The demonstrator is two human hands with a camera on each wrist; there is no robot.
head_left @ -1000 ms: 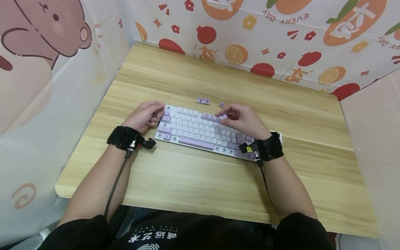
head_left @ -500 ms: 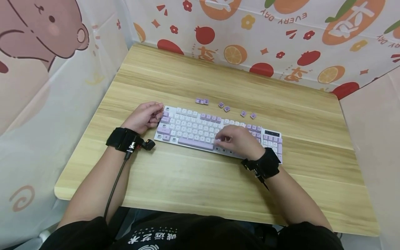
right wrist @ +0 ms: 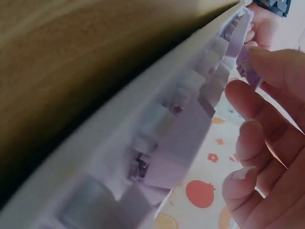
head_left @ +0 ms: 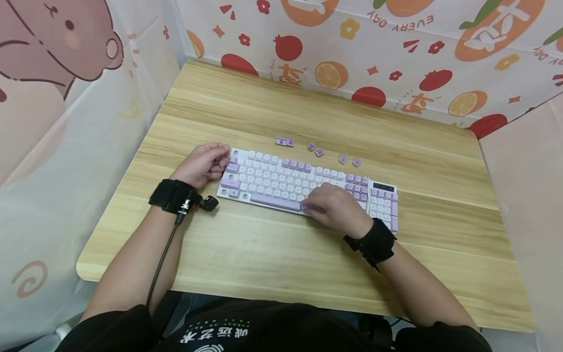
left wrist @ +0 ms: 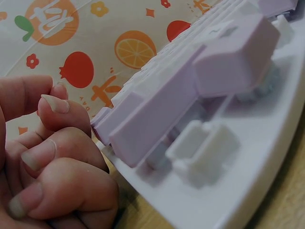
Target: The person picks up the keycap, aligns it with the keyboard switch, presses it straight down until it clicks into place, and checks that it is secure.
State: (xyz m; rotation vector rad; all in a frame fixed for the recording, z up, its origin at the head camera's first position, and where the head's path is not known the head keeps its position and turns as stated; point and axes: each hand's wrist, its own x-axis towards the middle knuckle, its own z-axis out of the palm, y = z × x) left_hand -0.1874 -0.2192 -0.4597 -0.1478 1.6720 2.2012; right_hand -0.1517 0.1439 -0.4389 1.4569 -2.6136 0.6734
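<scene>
A white and purple keyboard (head_left: 281,171) lies at an angle on the table. My right hand (head_left: 336,208) is low over its front edge, just right of the purple space bar (head_left: 275,202). Between thumb and index finger it pinches a small purple keycap (right wrist: 248,69), tilted beside the front row; the other fingers are bent and hold nothing. My left hand (head_left: 203,164) rests at the keyboard's left end, fingers loosely curled and fingertips right at the upper left corner. Close by in the left wrist view are a purple key (left wrist: 233,57) and a low white square piece (left wrist: 202,150).
Several loose purple keycaps lie behind the keyboard, among them a pair (head_left: 285,142), a middle keycap (head_left: 319,152) and a right-hand keycap (head_left: 357,162). The wooden table (head_left: 264,259) meets a fruit-print curtain (head_left: 396,58) at the back. A camera cable (head_left: 158,264) runs along my left forearm.
My right hand has carried the purple keycap from over the keyboard's back row down to its front row, then settled lower. The left hand has stayed at the left corner.
</scene>
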